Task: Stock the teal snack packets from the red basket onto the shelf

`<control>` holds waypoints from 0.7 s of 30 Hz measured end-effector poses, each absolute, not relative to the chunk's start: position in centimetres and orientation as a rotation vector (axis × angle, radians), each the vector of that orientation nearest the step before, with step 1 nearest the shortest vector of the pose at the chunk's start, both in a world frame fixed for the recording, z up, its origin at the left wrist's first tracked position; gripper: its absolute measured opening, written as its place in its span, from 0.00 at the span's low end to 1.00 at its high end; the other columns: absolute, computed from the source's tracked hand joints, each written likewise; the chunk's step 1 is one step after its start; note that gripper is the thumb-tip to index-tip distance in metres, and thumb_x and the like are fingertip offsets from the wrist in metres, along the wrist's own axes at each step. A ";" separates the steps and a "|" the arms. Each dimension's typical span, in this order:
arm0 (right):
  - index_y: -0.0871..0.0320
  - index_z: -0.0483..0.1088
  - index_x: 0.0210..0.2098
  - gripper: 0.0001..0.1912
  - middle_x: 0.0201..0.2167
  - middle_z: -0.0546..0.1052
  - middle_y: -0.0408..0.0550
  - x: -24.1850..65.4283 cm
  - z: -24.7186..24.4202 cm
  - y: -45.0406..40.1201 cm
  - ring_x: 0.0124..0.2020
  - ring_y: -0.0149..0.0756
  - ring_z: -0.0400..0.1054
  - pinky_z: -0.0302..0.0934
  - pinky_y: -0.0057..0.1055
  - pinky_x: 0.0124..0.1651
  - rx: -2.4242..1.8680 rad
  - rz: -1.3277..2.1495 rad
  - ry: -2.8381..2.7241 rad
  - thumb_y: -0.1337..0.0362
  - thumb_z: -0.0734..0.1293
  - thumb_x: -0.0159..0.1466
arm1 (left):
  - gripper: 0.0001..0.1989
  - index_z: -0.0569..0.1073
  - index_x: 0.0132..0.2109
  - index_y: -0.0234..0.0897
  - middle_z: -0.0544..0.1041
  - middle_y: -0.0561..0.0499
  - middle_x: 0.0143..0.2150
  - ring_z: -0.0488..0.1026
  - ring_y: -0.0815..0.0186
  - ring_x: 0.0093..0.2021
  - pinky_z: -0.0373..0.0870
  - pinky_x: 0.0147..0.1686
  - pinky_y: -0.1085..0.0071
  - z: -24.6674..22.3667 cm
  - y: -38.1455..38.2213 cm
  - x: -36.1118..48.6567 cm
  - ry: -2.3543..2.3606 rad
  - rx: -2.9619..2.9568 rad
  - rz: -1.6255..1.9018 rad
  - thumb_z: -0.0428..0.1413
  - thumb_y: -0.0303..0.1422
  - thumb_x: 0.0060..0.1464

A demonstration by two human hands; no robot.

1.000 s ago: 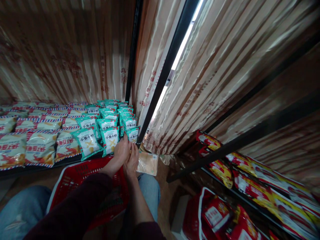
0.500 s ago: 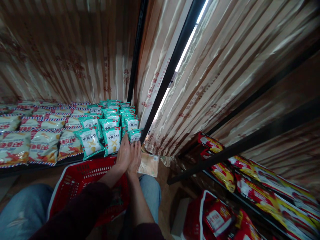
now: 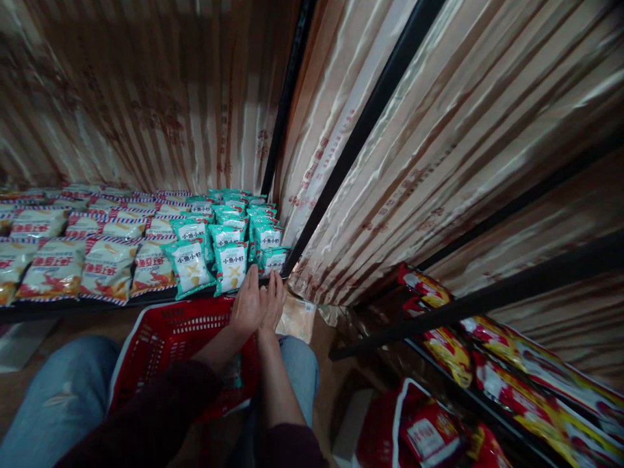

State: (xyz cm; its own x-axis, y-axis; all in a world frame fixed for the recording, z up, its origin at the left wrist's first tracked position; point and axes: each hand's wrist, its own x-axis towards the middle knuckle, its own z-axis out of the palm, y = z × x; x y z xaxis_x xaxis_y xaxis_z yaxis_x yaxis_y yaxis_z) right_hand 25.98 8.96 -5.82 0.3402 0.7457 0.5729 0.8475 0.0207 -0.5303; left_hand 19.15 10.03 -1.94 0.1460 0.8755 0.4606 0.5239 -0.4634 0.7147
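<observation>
Side by side, my left hand (image 3: 246, 307) and my right hand (image 3: 272, 305) are at the front edge of the shelf, just below the green snack bags. My left hand's fingertips are near the front green bag (image 3: 231, 266); my right hand's reach the lower edge of the corner green bag (image 3: 275, 260). The fingers of both hands are extended, and neither hand is wrapped round a bag. Several green bags stand in rows at the shelf's right end. Beneath my forearms is a red basket (image 3: 168, 331) with a green packet (image 3: 233, 372) inside.
White and orange snack bags (image 3: 104, 266) fill the shelf's left part. A black post (image 3: 341, 175) rises at the corner before pleated curtains (image 3: 390, 188). At right are a black bar (image 3: 468, 299), red and yellow packs (image 3: 507, 383) and another red basket (image 3: 377, 426).
The view has shifted, so the shelf and bags appear slightly farther right. Both hands have drawn back slightly from the green bags toward me.
</observation>
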 end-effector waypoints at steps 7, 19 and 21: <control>0.63 0.52 0.62 0.31 0.62 0.57 0.57 25.8 -5.9 8.4 0.63 0.38 0.49 0.49 0.44 0.60 -1.705 -0.141 -1.370 0.73 0.50 0.59 | 0.19 0.69 0.52 0.32 0.72 0.41 0.53 0.67 0.63 0.56 0.65 0.56 0.60 -5.6 5.2 13.3 1.166 2.172 1.121 0.41 0.27 0.57; 0.68 0.62 0.54 0.24 0.53 0.67 0.62 23.7 -5.3 6.8 0.57 0.40 0.57 0.51 0.43 0.59 -1.669 -0.100 -1.351 0.71 0.52 0.59 | 0.12 0.74 0.39 0.34 0.78 0.44 0.42 0.74 0.60 0.44 0.67 0.48 0.63 -12.2 2.7 1.0 1.634 1.546 0.448 0.47 0.28 0.52; 0.67 0.65 0.50 0.21 0.45 0.73 0.58 23.1 -5.4 6.3 0.49 0.38 0.64 0.56 0.39 0.55 -1.669 0.004 -1.404 0.69 0.52 0.60 | 0.08 0.74 0.32 0.34 0.79 0.46 0.34 0.75 0.60 0.40 0.68 0.45 0.63 -12.9 2.9 0.8 1.558 1.436 0.400 0.50 0.28 0.51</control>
State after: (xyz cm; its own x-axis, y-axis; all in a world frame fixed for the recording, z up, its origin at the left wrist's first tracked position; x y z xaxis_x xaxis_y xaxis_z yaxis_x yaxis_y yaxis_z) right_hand 23.10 6.34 -5.40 0.3484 0.7764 0.5253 0.7730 0.0790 -0.6294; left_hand 0.78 2.88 -12.88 0.1357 0.9016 -0.4107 0.5927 0.2583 0.7629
